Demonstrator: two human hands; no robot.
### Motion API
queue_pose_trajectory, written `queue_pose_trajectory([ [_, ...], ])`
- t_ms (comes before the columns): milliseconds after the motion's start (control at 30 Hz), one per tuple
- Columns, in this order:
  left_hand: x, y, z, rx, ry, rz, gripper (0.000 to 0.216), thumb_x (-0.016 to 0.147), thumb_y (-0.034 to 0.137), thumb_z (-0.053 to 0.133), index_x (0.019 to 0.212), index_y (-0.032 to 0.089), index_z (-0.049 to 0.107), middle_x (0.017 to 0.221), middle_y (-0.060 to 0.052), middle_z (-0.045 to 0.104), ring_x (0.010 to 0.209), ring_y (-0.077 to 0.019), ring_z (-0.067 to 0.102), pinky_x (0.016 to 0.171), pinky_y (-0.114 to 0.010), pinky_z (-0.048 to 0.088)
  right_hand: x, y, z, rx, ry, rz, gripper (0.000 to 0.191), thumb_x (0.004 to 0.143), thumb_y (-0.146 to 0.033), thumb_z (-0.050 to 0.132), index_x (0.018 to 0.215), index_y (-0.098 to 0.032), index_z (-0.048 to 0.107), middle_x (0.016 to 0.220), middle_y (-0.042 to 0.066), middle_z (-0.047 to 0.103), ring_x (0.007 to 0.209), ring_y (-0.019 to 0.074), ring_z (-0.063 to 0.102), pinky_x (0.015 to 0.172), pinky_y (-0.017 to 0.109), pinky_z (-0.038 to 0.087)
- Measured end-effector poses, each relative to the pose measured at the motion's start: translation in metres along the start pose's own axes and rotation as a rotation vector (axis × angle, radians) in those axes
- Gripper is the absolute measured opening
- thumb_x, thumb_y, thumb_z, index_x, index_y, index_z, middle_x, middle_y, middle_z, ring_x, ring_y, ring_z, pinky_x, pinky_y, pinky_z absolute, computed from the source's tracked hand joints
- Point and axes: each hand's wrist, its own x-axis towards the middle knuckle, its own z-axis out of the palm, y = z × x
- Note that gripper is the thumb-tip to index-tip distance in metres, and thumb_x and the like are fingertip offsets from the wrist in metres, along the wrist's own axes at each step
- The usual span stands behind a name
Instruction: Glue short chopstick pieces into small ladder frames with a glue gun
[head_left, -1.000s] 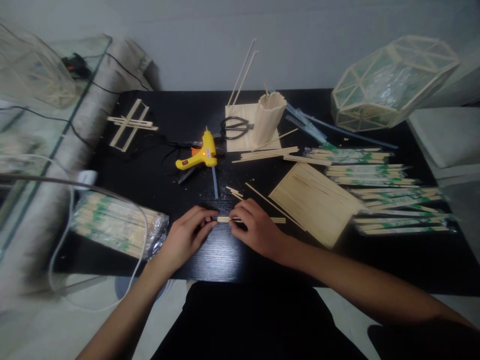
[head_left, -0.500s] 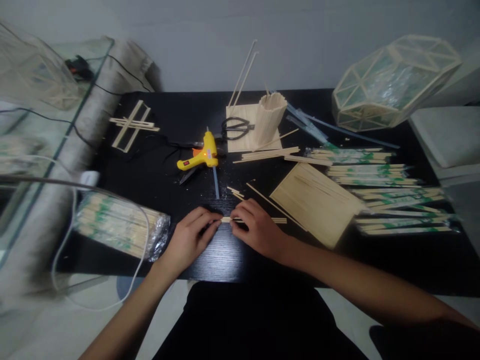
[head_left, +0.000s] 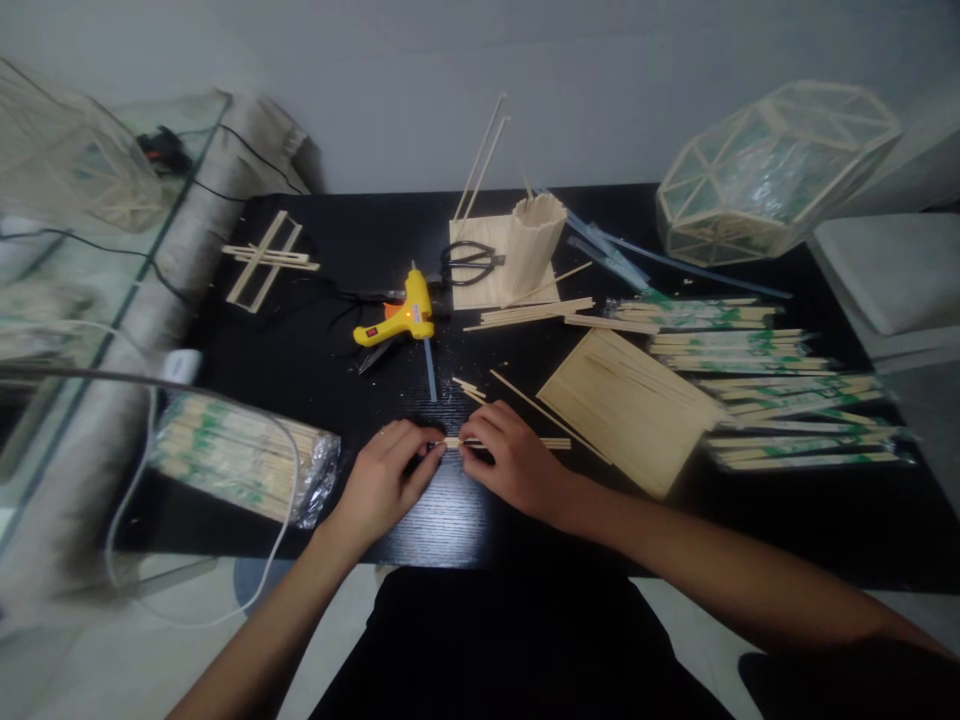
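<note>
Low over the front of the black table, my left hand (head_left: 394,470) pinches the left end of a few thin wooden sticks (head_left: 555,443) lying side by side. Closed on the same sticks a little further right is my right hand (head_left: 510,455), and their far ends stick out past it. Only a short stretch of wood shows between my fingertips. Several short stick pieces (head_left: 470,389) and one long loose stick (head_left: 551,416) lie just beyond my right hand. A yellow glue gun (head_left: 409,312) with a lit orange light stands farther back, a clear glue stick in it.
A wooden stick panel (head_left: 630,410) lies right of my hands, beside wrapped chopstick packs (head_left: 795,385). Behind stand a stick-built cup (head_left: 534,245) and black scissors (head_left: 472,262). A bagged chopstick bundle (head_left: 232,455) and a white cable (head_left: 292,480) are at left; a geometric frame (head_left: 780,175) is back right.
The view has shifted slightly. Both hands keep their pinch on the sticks in nearly the same place, and the things on the table lie as before.
</note>
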Motion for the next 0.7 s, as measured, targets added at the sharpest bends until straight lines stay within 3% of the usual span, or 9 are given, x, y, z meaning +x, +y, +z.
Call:
queue_pose_trajectory([
  [700, -0.0002, -0.0006, 0.0014, 0.019, -0.018, 0.014, 0.014, 0.107, 0.025, 0.055, 0.108, 0.02, 0.069, 0.088, -0.003, 0.069, 0.079, -0.0178, 0.062, 0.08, -0.034, 0.051, 0.0002, -0.0009, -0.0004, 0.006, 0.012, -0.011, 0.012, 0.095, -0.008, 0.061, 0.091, -0.02, 0.063, 0.091, 0.006, 0.067, 0.091, 0.022, 0.059, 0.087, 0.037, 0.053],
])
